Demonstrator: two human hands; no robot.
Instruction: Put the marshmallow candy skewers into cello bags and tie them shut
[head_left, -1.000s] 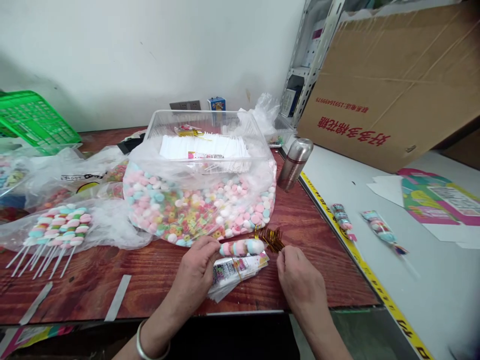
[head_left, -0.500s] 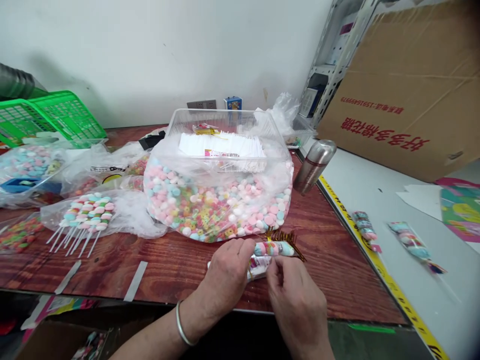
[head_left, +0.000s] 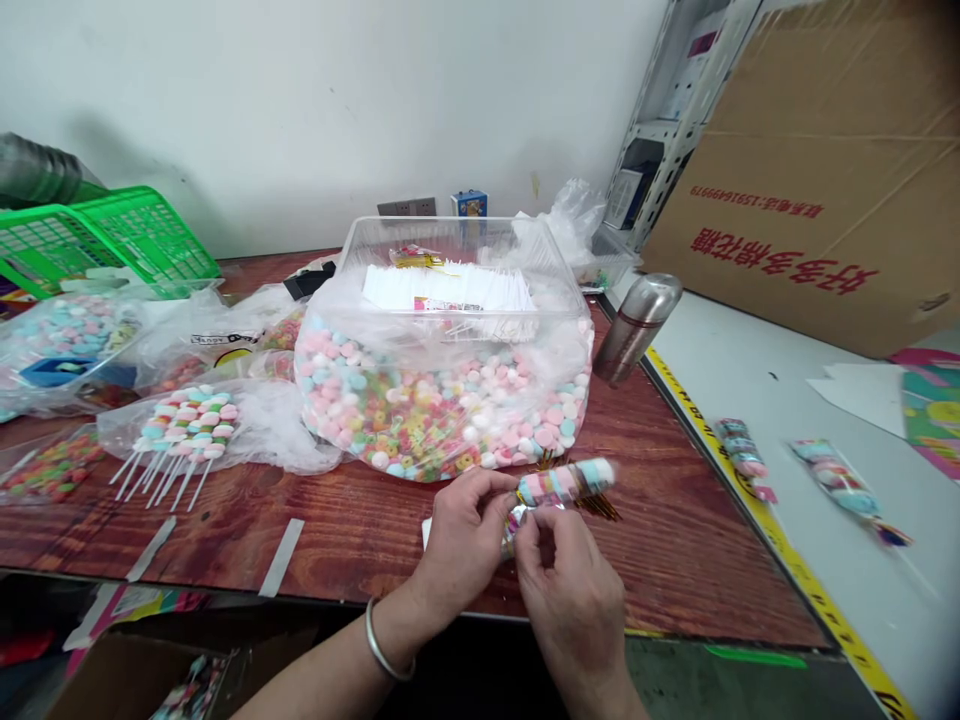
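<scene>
My left hand (head_left: 466, 535) is closed on a wrapped marshmallow skewer (head_left: 561, 484) of pink, white and blue pieces, its far end pointing right and slightly up. Close beside it, my right hand (head_left: 574, 590) pinches near the skewer's lower end; what its fingertips hold is hidden. A stack of shiny printed wrappers (head_left: 516, 522) shows partly beneath the hands. Gold twist ties (head_left: 600, 507) lie on the table behind the skewer. Beyond the hands sits a large clear bag of marshmallows and gummies (head_left: 525, 405), with a clear tub (head_left: 457, 222) of white sticks above it.
Several unwrapped marshmallow skewers (head_left: 196, 420) lie on plastic at left, near a bag of gummies (head_left: 60, 470). A steel flask (head_left: 637, 330) stands right of the tub. Two wrapped skewers, one here (head_left: 836, 478), rest on the white surface. A green basket (head_left: 150, 235) is back left.
The skewer's right end has risen and swung outward, so it now tilts up. My right hand has moved left, closer to my left hand. The view has shifted slightly.
</scene>
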